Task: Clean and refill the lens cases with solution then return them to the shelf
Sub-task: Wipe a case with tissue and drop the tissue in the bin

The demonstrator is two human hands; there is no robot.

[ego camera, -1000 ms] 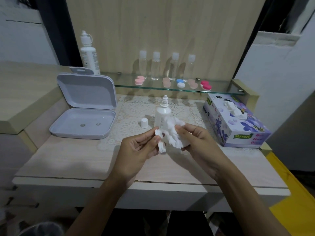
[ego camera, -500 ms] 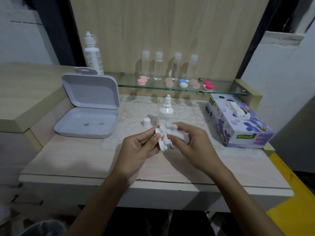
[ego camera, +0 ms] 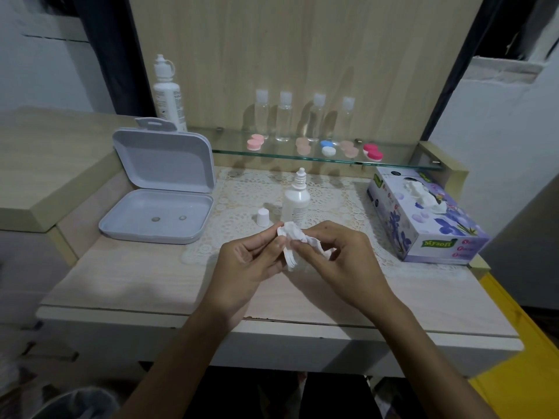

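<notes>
head view: left hand fingers pinch the lens case upright — right hand fingers press the tissue against it from the right.

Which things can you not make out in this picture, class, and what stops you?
- White lens case, head view: mostly covered by the tissue and both hands, left hand, right hand.
- Bottle label: too small to read.
- Two small things in the open box: too small to identify.

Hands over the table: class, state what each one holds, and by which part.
The left hand pinches a white lens case by its edge; the right hand grips a crumpled tissue pressed against it.
</notes>
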